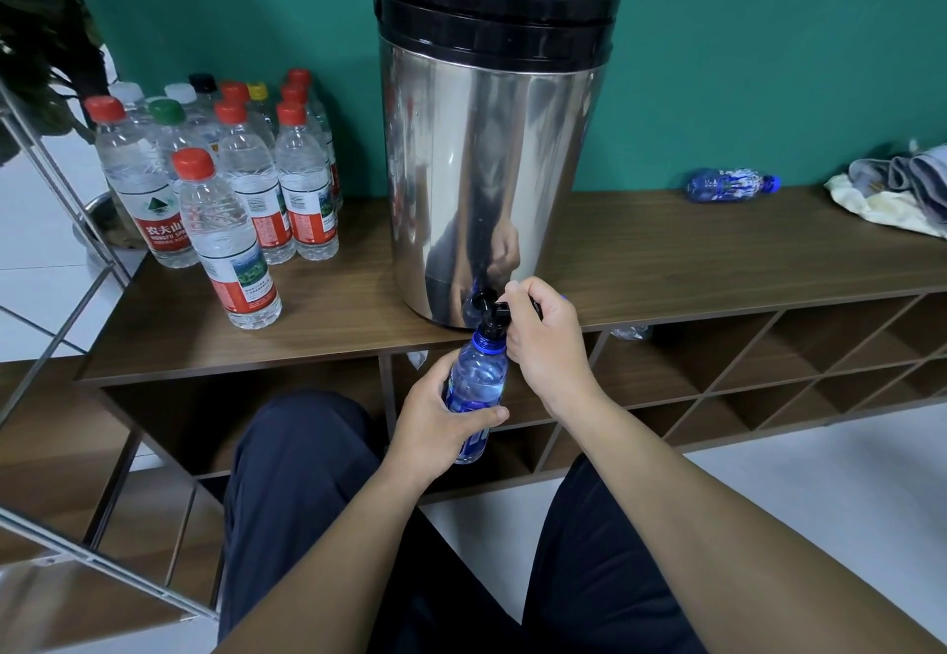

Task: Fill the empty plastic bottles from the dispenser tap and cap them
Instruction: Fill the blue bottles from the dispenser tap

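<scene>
Your left hand (440, 423) grips the blue bottle (474, 387) by its body, holding its open mouth right under the black tap (494, 312); your right hand (546, 341) curls round the tap's lever. Above stands the steel dispenser (487, 151) on the wooden shelf (717, 253). Capped bottles (230, 182) cluster well left; another blue bottle (733, 185) lies far right, near cloths (897, 187).

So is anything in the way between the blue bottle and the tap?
No, nothing visible is. The left hand holds the blue bottle with its open mouth right under the tap, while the right hand grips the tap's handle.
</scene>
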